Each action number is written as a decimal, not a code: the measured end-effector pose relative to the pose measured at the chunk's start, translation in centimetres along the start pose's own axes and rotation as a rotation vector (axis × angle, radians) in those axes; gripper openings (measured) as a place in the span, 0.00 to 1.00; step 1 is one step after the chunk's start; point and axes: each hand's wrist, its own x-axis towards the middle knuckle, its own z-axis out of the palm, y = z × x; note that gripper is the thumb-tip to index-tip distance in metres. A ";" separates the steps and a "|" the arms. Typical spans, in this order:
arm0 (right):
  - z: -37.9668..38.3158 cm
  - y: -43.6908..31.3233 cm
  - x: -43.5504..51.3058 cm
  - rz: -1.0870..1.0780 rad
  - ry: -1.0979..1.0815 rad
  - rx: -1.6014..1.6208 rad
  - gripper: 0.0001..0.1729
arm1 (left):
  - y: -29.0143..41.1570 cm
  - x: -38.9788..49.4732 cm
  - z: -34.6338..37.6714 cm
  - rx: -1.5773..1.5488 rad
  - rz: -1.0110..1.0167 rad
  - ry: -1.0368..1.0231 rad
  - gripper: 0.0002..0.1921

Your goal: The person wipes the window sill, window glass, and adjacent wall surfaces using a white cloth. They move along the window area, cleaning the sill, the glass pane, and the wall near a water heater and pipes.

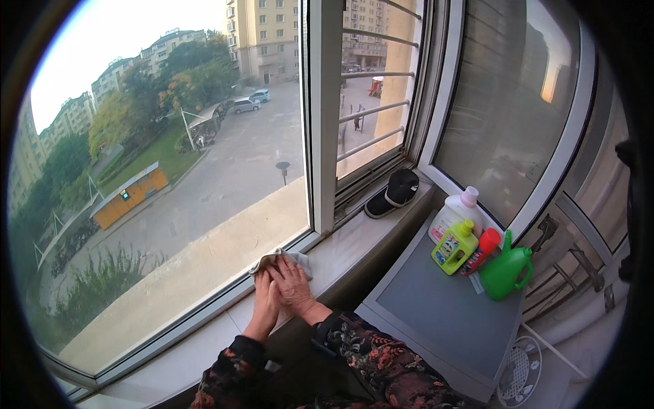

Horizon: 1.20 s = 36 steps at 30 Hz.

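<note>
A light grey cloth (303,262) lies bunched against the lower window frame, partly over the pale window sill (347,250). Both hands press on it side by side at the foot of the glass. My left hand (266,301) is on the left, its fingertips on the cloth. My right hand (294,286) rests on the cloth with its fingers stretched forward, partly overlapping the left. The cloth's part under the palms is hidden.
A black cap (401,187) sits farther along the sill. Right of it, a grey-topped cabinet (444,317) holds a white jug (454,212), a lime-green bottle (454,248), a red bottle (483,250) and a green watering can (503,273). Metal bars cross the window opening.
</note>
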 end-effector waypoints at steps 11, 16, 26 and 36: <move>-2.1 2.9 2.7 0.108 -0.044 -0.135 0.28 | 0.0 -13.4 -11.9 0.694 -0.231 -0.204 0.42; -2.6 7.7 3.3 0.249 -0.037 -0.222 0.33 | -0.2 -15.0 -13.1 0.782 -0.199 -0.263 0.48; -3.6 8.3 0.5 0.227 0.075 -0.169 0.18 | -0.2 -14.7 -13.0 0.809 -0.187 -0.248 0.49; -3.0 -5.5 -2.6 -0.033 -0.178 0.213 0.35 | -0.3 -14.7 -12.4 0.821 -0.177 -0.237 0.50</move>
